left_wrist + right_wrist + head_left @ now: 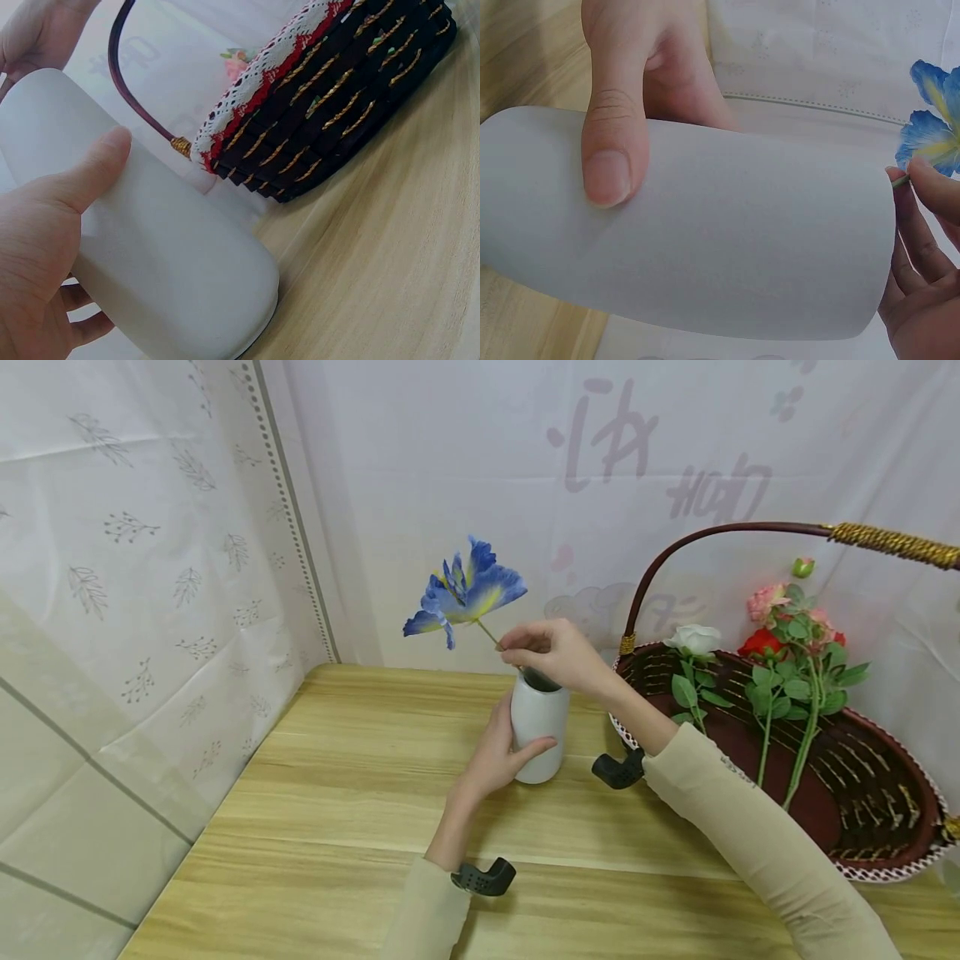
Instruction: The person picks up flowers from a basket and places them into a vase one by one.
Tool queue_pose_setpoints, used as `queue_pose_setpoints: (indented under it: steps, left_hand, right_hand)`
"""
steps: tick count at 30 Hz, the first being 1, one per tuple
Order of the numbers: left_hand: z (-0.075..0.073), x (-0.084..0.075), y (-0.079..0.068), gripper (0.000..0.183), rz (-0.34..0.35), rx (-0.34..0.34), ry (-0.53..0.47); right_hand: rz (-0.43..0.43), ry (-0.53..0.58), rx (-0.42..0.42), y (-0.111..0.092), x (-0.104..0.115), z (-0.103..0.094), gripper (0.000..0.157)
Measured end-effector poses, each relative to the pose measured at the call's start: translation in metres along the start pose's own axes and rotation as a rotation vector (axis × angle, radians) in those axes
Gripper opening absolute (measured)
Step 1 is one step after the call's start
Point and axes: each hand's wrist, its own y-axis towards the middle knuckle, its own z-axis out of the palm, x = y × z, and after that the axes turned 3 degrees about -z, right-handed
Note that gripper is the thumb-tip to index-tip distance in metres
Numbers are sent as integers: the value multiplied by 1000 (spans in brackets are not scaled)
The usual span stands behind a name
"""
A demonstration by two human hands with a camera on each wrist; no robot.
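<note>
A white vase (538,727) stands upright on the wooden table. My left hand (491,752) grips its side, thumb across the front and fingers behind, as the left wrist view shows on the smooth vase wall (172,232). Over the vase mouth, my right hand (558,653) pinches the thin green stem of a blue artificial flower (468,589) with yellow streaks. The bloom leans up and left of the vase, and the stem's lower part is hidden behind the fingers. In the right wrist view the thumb and fingertip hold the stem just below the blue petals (930,135).
To the right stands a dark woven basket (885,768) with white lace trim and a tall arched handle (720,529). It holds a white rose (693,640), a red flower (761,643) and pink flowers (767,602). A printed white curtain (450,460) hangs behind the table (360,777).
</note>
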Motion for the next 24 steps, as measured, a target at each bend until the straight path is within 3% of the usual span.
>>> queue_pose_setpoints:
  steps: [15, 17, 24]
  left_hand:
    - [0, -1, 0, 95, 0, -3, -15]
    - [-2, -7, -2, 94, 1, -5, -26]
    - [1, 0, -1, 94, 12, -12, -20]
  right_hand:
    - [-10, 7, -23, -3, -2, 0, 27]
    - [-9, 14, -31, -5, -2, -1, 28]
    - [8, 35, -70, -12, -2, -3, 27]
